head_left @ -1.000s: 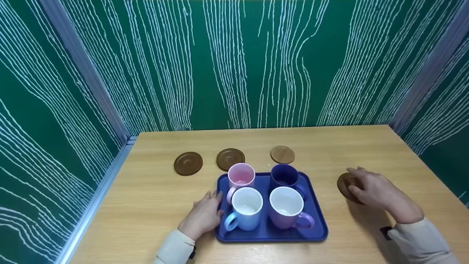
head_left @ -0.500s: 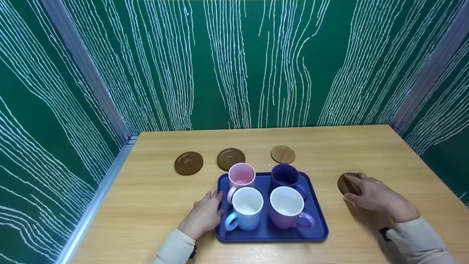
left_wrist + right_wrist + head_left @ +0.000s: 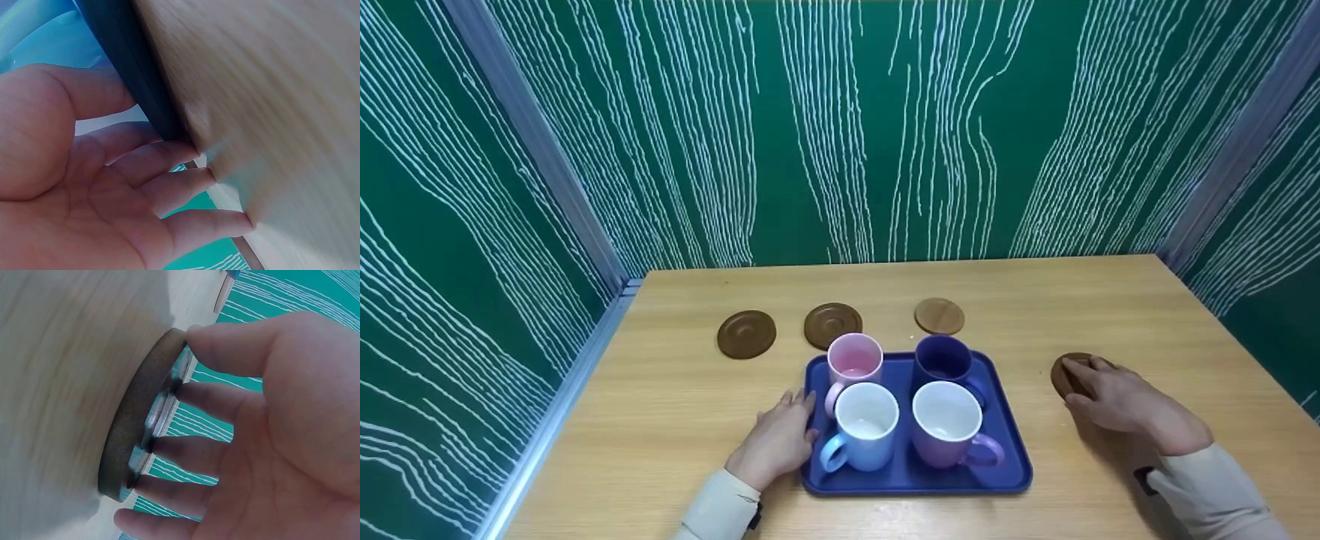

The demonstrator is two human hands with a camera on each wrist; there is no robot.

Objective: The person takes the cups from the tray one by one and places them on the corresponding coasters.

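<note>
My right hand rests on a round brown wooden coaster lying flat at the right of the table. In the right wrist view, fairly straight fingertips touch the face of this coaster, while the thumb meets its rim. My left hand lies beside the left edge of a blue tray. Seen from the left wrist, its thumb and index finger touch the tray's side and other fingertips rest on the table. The tray carries a light blue mug, a purple mug, a pink mug and a navy mug.
Behind the tray lie two dark brown coasters, one far left and one nearer the middle, plus a lighter wooden coaster. Green walls with white lines enclose the wooden table.
My right hand has shifted slightly left over its coaster, its thumb moving back toward the near edge. The coaster, my left hand, the tray and the mugs have not visibly moved.
</note>
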